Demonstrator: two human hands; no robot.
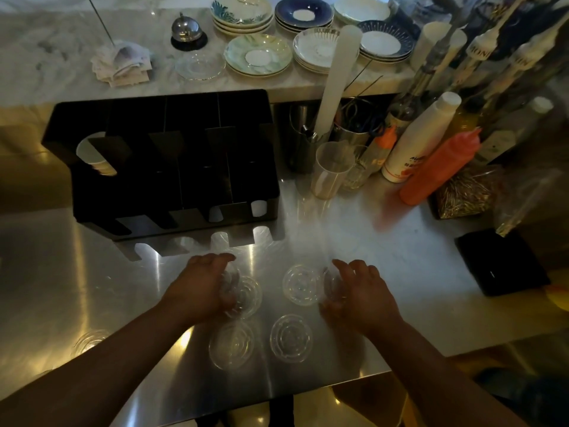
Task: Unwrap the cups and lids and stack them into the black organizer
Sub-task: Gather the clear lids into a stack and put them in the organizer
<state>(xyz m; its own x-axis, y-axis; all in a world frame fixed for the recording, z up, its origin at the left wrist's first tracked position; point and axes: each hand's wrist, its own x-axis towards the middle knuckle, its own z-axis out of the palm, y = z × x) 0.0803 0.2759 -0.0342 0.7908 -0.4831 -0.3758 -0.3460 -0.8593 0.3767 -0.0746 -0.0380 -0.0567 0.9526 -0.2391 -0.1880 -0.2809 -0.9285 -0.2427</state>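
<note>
Both hands are down over a group of clear plastic lids lying flat on a shiny steel counter (400,272): the left hand (201,289) curls its fingers, slightly apart, over the edge of the far left lid (244,298), and the right hand (358,292) cups, fingers spread and bent, beside the far right lid (300,285), with another clear piece half hidden under its palm, so whether either hand truly grips anything cannot be told. Two more lids lie nearer the body, one on the left (231,349) and one on the right (291,338), apart from each other. Just beyond the hands stands the black organizer (166,161), its slots mostly dark, with a white stack of cups (92,157) lying in the leftmost slot. To its right stand a clear tumbler (331,169), a tall white sleeve of cups (337,78) leaning upright, a white bottle (421,138) and an orange squeeze bottle (440,167), crowding the counter's right side near a black pad (502,260). Behind, a marble shelf (61,50) carries stacked saucers (258,53), a service bell (187,31) and a pile of paper slips (121,63). The room is dim, with warm yellow light glancing off the steel
</note>
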